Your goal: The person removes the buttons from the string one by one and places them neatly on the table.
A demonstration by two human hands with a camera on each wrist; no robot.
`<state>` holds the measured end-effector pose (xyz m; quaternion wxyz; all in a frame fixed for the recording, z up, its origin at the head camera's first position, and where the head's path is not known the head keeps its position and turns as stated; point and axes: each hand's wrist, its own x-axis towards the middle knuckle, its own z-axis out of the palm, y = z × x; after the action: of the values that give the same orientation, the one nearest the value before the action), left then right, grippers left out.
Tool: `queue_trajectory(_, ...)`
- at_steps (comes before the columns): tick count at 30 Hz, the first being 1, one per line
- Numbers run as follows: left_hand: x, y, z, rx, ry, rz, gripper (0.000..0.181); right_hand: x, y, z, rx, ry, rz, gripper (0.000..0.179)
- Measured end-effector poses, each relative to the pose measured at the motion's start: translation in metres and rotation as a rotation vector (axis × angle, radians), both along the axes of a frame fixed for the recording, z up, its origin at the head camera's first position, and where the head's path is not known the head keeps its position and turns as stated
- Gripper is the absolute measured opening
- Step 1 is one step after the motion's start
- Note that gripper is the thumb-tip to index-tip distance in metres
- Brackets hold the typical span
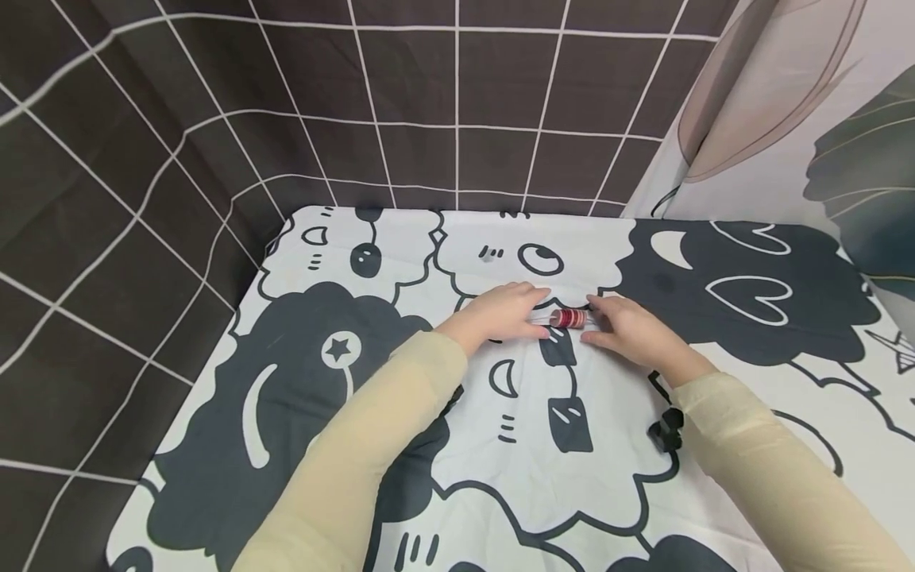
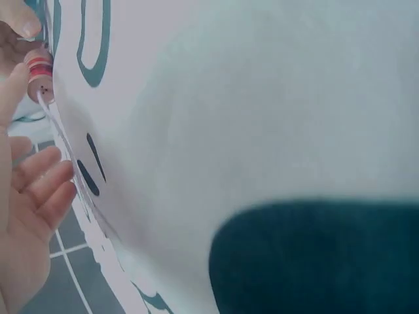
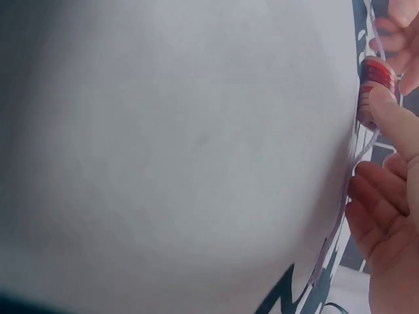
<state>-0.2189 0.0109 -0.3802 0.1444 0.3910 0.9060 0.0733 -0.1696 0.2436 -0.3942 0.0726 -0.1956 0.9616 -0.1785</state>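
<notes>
A small cylinder banded in red and pale stripes point(image 1: 568, 318) lies on the patterned cloth, with a light cord coming out of each end. My left hand point(image 1: 500, 312) is at its left end, fingers and thumb spread apart and reaching toward it. Opposite, my right hand point(image 1: 632, 327) lies in the same way at the right end. Both wrist views show relaxed, open fingers, and a thumb overlaps the cylinder point(image 3: 378, 75) in the right wrist view. The cord point(image 3: 342, 196) runs past the fingers of the right hand. Whether either hand touches the cord, I cannot tell.
The black and white cartoon cloth point(image 1: 529, 485) covers the table. Dark curtains with white grid lines point(image 1: 429, 95) hang at the back and left. A leaf-patterned curtain point(image 1: 779, 111) hangs at the right, with a thin black wire point(image 1: 665, 200) beside it.
</notes>
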Motion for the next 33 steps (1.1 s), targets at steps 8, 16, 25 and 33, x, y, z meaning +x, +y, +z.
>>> queue_trajectory(8, -0.003, 0.005, -0.007, 0.055, 0.022, -0.003, 0.059, 0.0, -0.004, -0.003, -0.049, -0.006, -0.056, 0.052)
queue_trajectory(16, -0.005, 0.007, -0.013, 0.092, 0.002, 0.006, 0.051, -0.002, -0.006, -0.005, -0.041, -0.017, -0.071, 0.045)
queue_trajectory(25, -0.006, 0.01, -0.015, 0.107, -0.012, -0.002, 0.048, -0.004, -0.007, -0.008, -0.052, 0.014, -0.056, 0.034)
queue_trajectory(33, -0.008, 0.011, -0.015, 0.078, -0.003, -0.012, 0.046, -0.005, -0.009, -0.008, -0.057, 0.014, -0.043, 0.036)
